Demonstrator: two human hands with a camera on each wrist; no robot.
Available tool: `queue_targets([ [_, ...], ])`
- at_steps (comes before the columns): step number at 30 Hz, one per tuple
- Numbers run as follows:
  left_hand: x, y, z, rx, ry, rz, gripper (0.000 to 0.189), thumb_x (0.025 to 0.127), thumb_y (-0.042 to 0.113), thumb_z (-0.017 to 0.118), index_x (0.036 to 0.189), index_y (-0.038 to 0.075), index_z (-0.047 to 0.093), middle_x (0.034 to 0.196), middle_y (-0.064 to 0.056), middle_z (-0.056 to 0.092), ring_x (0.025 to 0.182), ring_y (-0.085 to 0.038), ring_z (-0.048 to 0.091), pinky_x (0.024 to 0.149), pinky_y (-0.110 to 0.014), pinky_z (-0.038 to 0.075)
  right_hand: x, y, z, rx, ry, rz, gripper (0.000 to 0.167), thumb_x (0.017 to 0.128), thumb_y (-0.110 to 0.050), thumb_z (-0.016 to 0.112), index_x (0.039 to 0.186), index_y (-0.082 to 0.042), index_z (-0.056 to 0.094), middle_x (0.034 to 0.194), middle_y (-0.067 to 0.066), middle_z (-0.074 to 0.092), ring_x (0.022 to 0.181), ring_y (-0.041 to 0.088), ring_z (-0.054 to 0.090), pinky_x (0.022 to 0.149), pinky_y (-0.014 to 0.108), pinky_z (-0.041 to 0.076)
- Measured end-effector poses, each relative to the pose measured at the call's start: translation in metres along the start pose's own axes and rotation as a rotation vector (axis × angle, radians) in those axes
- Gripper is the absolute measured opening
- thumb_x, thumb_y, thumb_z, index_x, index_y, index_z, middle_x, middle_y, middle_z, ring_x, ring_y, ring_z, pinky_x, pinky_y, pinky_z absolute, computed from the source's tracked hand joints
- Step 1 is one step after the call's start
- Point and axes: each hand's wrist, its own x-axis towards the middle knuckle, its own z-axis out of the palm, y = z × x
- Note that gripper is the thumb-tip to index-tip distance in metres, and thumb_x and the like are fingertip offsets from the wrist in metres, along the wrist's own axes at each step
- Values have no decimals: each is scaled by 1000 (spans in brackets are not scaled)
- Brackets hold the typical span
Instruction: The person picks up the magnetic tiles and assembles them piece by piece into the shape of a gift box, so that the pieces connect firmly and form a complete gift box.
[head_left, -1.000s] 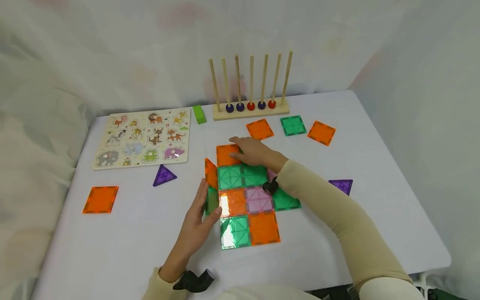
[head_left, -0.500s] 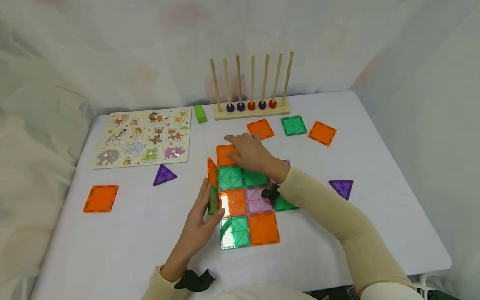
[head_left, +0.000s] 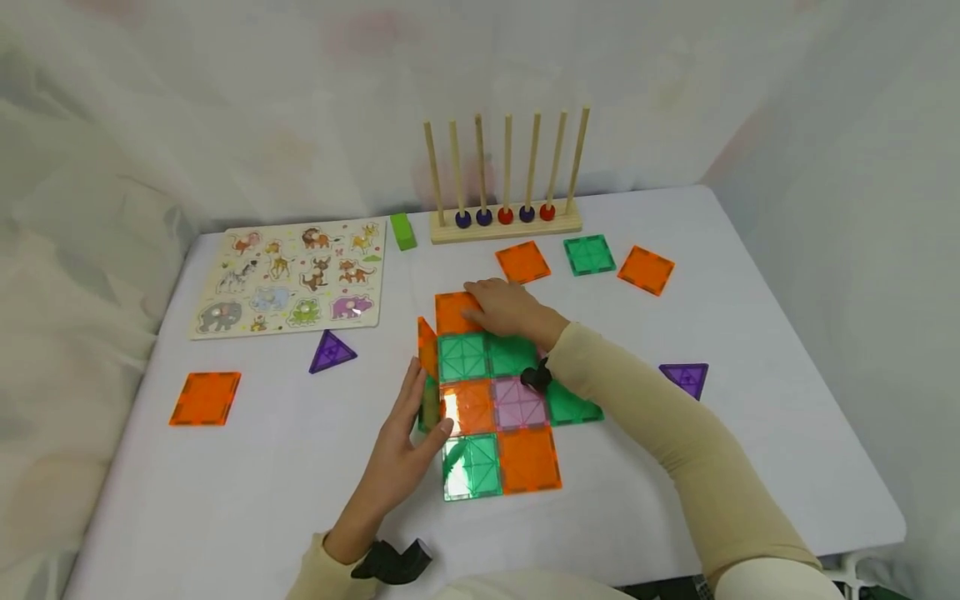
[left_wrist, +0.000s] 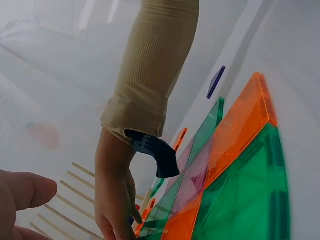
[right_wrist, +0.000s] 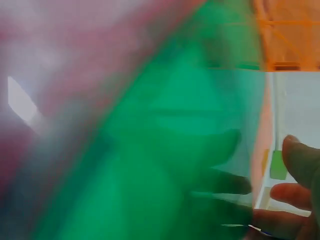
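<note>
Translucent magnetic tiles lie joined in a patch mid-table: an orange tile (head_left: 531, 460), a green tile (head_left: 471, 468), a pink tile (head_left: 520, 402) and several more. Along the left side, an orange side tile (head_left: 427, 346) and a green side tile (head_left: 430, 404) stand tilted up. My left hand (head_left: 397, 458) rests its straight fingers against the outside of the green side tile, thumb over the patch. My right hand (head_left: 517, 310) reaches over the far end, thumb by the far orange tile (head_left: 453, 313). In the right wrist view its fingers (right_wrist: 292, 197) are apart beside blurred green.
Loose square tiles (head_left: 588, 254) lie behind the patch; another orange tile (head_left: 205, 398) lies far left. Purple triangles (head_left: 332, 352) flank the patch. At the back are an animal puzzle board (head_left: 292, 279), a green block (head_left: 402, 232) and a peg stand (head_left: 506, 225).
The right hand lifted slightly with fingers extended over the far tiles, then lowered and drew back a little. The tilted left side tiles have shifted slightly toward the patch.
</note>
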Motion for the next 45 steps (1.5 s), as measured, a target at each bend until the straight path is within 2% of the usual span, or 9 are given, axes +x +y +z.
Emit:
queue_targets([
  [7,1,0,3,11,-4,21,75,95,20,61,154,9,17,163,2,4,150,-23,11,115,-50,22,0,4,6,-8,70,-23,58,100,-42,45,147,-10,37,144,11,49,130,30,48,111,44,38],
  [13,1,0,7,38,-20,11,76,95,25,61,155,20,15,163,8,4,150,-21,12,114,-49,25,-7,3,1,5,158,-45,52,101,-39,45,144,-10,43,134,12,58,121,30,56,104,44,45],
  [18,2,2,8,39,-19,28,78,94,19,61,154,27,14,163,7,4,150,-21,12,112,-45,27,-20,-5,-10,7,264,-85,47,101,-36,45,140,-10,48,129,12,61,117,30,58,99,46,48],
  [21,3,3,8,40,-17,33,78,94,16,62,155,22,14,163,6,4,150,-22,12,111,-44,28,-29,-13,-16,10,286,-92,45,100,-33,48,139,-10,50,126,12,63,113,29,60,96,45,50],
  [27,2,2,10,86,5,33,77,94,21,61,155,14,15,163,5,3,150,-22,11,113,-49,26,-46,-23,-16,-32,302,-100,40,99,-32,51,133,-11,57,121,9,64,105,25,63,93,43,52],
  [33,2,2,12,114,13,47,78,93,17,62,155,11,15,163,2,4,150,-20,12,113,-44,27,-61,-29,-13,-60,303,-118,36,100,-32,48,127,-12,62,120,7,65,108,25,62,96,45,50],
  [37,2,2,12,120,14,57,77,93,18,62,154,9,15,163,-1,4,150,-23,12,113,-47,27,-71,-29,-9,-61,327,-119,37,101,-32,45,129,-12,61,126,8,61,117,27,57,102,48,45],
  [41,1,0,12,91,13,14,80,94,22,62,156,16,11,163,1,2,150,-27,10,112,-51,27,-89,-16,-12,7,361,-78,41,100,-33,48,133,-10,57,135,11,56,126,30,50,107,49,40],
  [45,-1,-6,9,-4,-8,-77,82,95,25,60,156,21,5,163,-4,4,148,-31,15,110,-50,28,-120,10,-12,149,326,31,48,101,-33,47,140,-5,49,140,16,52,131,35,46,110,50,37],
])
